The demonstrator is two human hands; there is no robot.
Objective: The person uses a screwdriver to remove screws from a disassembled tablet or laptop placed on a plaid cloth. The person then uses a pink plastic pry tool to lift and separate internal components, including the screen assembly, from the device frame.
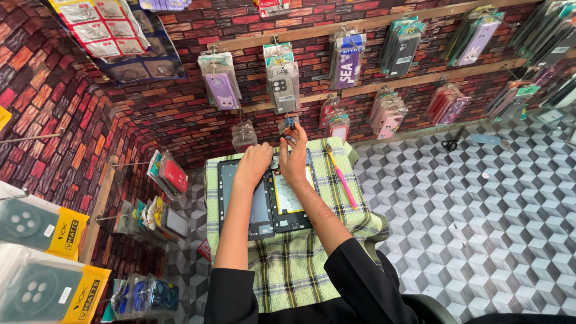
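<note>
An opened tablet lies in two halves on a green checked cloth (288, 270): a dark screen panel (262, 219) on the left and a back shell (294, 213) with a pale battery on the right. My left hand (253, 163) rests on the far end of the screen panel. My right hand (294, 157) is over the far end of the back shell, fingers pinching something small and dark by the top edge; what it is I cannot make out. A pink and yellow tool (342, 178) lies on the cloth just right of the tablet.
Phone cases in clear packets (282, 78) hang on a brick-pattern wall behind. More packets hang at the left (168, 174). Black scissors (451, 143) lie on the cube-pattern floor at the right. A small clear container (243, 135) stands beyond the cloth.
</note>
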